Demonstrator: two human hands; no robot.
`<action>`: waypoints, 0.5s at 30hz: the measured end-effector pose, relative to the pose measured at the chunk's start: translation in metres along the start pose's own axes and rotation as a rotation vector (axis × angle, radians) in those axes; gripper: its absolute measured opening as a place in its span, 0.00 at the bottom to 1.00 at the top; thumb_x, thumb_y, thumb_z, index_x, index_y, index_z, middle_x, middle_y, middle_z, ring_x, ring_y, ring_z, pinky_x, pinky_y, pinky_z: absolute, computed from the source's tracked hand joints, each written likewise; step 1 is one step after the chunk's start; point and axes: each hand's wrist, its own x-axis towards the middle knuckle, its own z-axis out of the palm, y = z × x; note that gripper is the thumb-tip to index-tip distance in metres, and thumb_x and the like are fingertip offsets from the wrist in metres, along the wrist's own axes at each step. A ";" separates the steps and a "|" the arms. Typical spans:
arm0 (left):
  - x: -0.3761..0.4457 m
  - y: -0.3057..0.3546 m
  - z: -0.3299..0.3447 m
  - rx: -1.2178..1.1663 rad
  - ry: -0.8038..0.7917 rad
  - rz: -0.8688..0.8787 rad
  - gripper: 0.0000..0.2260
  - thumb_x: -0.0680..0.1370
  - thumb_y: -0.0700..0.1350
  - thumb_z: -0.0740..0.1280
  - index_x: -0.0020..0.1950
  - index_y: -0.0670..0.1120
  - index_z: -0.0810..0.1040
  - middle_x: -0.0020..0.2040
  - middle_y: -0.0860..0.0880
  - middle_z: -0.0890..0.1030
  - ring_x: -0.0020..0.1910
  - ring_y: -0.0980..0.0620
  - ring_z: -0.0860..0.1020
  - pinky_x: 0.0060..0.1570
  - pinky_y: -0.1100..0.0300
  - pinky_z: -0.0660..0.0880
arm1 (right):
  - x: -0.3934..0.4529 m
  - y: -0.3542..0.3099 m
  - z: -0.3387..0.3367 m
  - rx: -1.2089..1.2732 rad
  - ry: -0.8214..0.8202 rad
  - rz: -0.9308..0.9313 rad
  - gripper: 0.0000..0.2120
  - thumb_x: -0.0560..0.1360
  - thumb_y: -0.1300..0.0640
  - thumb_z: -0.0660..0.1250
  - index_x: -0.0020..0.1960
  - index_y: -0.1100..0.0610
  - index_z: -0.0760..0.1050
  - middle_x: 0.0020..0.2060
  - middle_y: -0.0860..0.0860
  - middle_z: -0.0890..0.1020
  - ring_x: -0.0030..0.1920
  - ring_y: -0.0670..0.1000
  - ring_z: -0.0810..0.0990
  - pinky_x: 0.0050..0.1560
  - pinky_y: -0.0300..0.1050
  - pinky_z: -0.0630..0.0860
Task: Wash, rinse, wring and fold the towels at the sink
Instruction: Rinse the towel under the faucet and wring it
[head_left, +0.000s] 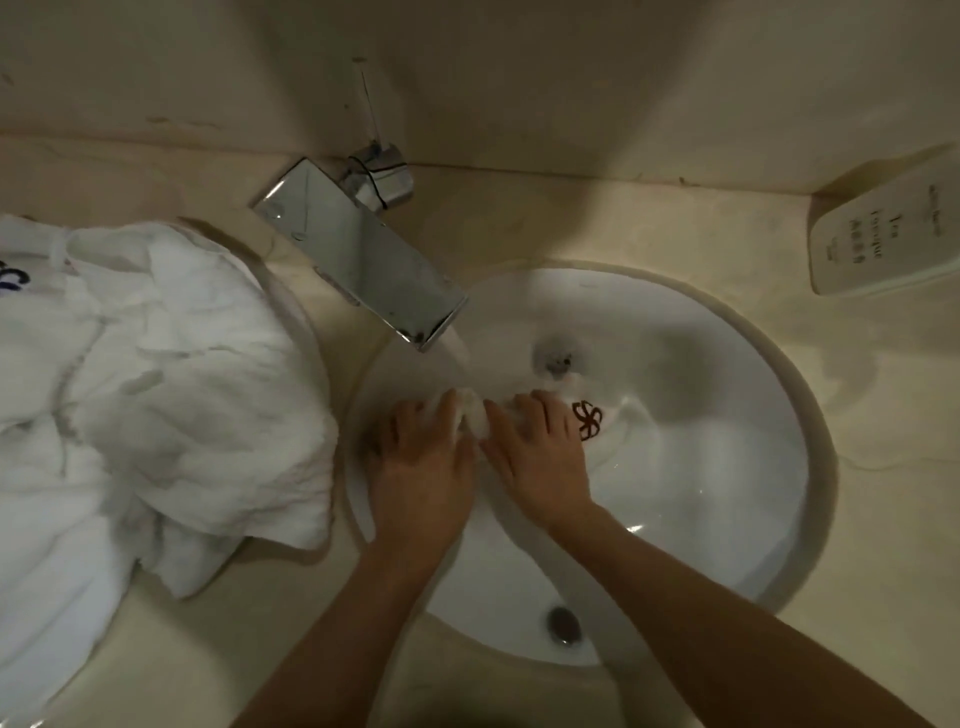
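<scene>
A white towel with a brown emblem (587, 420) lies in the round white sink (727, 374), spread wet across the bowl. My left hand (421, 462) and my right hand (540, 457) are side by side in the bowl, fingers curled over a bunched fold of that towel (475, 415) between them. The chrome tap (358, 254) reaches over the sink's left rim and water runs from its spout onto the towel by my hands.
A heap of white towels (156, 395) fills the counter left of the sink. A white card holder with printed text (872, 244) leans at the back right. The overflow hole (556, 358) and a drain fitting (563, 623) show in the bowl.
</scene>
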 end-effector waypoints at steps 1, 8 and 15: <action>-0.004 0.000 0.011 0.044 0.003 0.008 0.19 0.78 0.51 0.62 0.69 0.51 0.73 0.52 0.45 0.77 0.47 0.43 0.74 0.43 0.50 0.72 | -0.001 0.005 0.008 -0.032 0.012 -0.057 0.22 0.83 0.44 0.56 0.64 0.57 0.78 0.52 0.58 0.78 0.54 0.61 0.73 0.54 0.56 0.73; 0.021 0.008 0.068 0.241 0.024 -0.050 0.25 0.77 0.50 0.68 0.71 0.43 0.67 0.58 0.41 0.78 0.49 0.41 0.77 0.48 0.48 0.73 | 0.051 0.016 0.040 -0.142 0.119 -0.173 0.11 0.78 0.50 0.60 0.46 0.58 0.73 0.39 0.56 0.78 0.40 0.58 0.76 0.40 0.51 0.71; 0.055 0.010 0.042 -0.475 -0.003 -0.371 0.15 0.77 0.51 0.69 0.61 0.46 0.76 0.55 0.45 0.82 0.51 0.45 0.81 0.49 0.54 0.78 | 0.108 -0.008 0.016 0.067 -0.212 0.360 0.14 0.79 0.49 0.59 0.44 0.56 0.78 0.35 0.56 0.83 0.35 0.58 0.82 0.32 0.45 0.71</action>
